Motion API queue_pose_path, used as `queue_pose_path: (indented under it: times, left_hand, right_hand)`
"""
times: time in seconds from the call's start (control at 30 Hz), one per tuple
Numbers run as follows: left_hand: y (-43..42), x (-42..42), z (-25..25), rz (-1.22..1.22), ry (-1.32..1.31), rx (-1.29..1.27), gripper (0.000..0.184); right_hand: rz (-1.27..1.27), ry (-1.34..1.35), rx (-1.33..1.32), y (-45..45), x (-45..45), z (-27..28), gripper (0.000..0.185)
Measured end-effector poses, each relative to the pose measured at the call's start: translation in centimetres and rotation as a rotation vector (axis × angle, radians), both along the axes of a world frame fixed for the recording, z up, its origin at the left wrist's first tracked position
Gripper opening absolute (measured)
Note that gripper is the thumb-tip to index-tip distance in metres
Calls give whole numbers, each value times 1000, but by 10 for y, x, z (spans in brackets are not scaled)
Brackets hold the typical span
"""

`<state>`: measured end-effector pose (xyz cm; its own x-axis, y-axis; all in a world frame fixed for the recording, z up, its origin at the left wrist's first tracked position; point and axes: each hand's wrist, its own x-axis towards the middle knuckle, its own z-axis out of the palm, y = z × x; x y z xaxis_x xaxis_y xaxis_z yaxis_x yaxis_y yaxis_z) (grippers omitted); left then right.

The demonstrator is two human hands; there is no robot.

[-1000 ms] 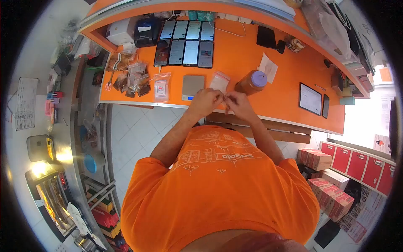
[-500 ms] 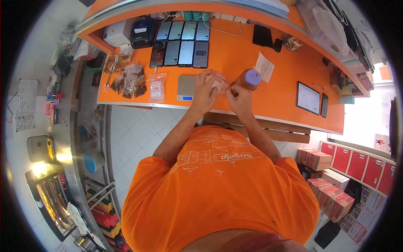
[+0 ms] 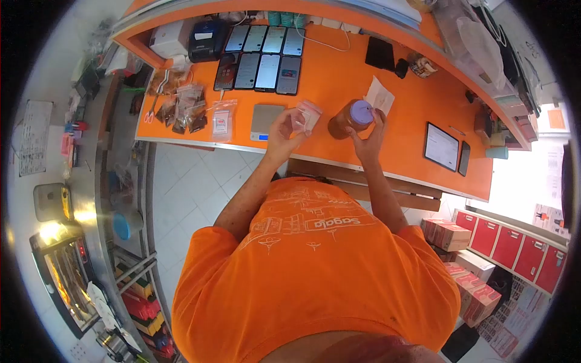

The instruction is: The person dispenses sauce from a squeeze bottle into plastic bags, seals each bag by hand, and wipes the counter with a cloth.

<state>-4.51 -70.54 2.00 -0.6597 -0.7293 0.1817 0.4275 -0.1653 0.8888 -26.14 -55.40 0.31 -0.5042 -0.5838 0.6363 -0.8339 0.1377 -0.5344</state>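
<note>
My left hand (image 3: 283, 134) is closed on a small clear plastic bag (image 3: 310, 115), held just above the orange counter, right of a small kitchen scale (image 3: 262, 121) with a lit display. My right hand (image 3: 370, 142) is wrapped around the near right side of a brown jar (image 3: 340, 126) with a purple lid (image 3: 362, 112). The jar leans a little in the view; whether it touches the counter I cannot tell. Behind it lies a white paper (image 3: 380, 97). Left of the scale is a flat zip bag with a printed label (image 3: 222, 123).
Several phones (image 3: 266, 71) lie in two rows at the back, beside a dark printer (image 3: 207, 41). Small filled bags (image 3: 189, 109) and scissors (image 3: 149, 115) are at the left. A tablet (image 3: 442, 145) lies at the right. A shelf (image 3: 339, 13) overhangs the counter's back.
My hands have moved apart. The right hand has left the plastic bag and taken hold of the jar. My left hand keeps the bag, which now stands out more openly.
</note>
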Motion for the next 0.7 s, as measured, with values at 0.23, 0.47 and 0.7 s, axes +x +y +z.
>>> queue_pose_path:
  times: [0.23,0.47,0.7]
  left_hand:
    - [-5,5,-14,-4,-224,-129,55]
    - [-28,28,-28,91,-398,-409,52]
    - [-17,34,-19,6,-442,-687,48]
  right_hand:
    - [153,-111,-116,-49,-9,-39,108]
    - [622,-191,540,-48,6,103,99]
    - [646,53,1447,-48,35,165,95]
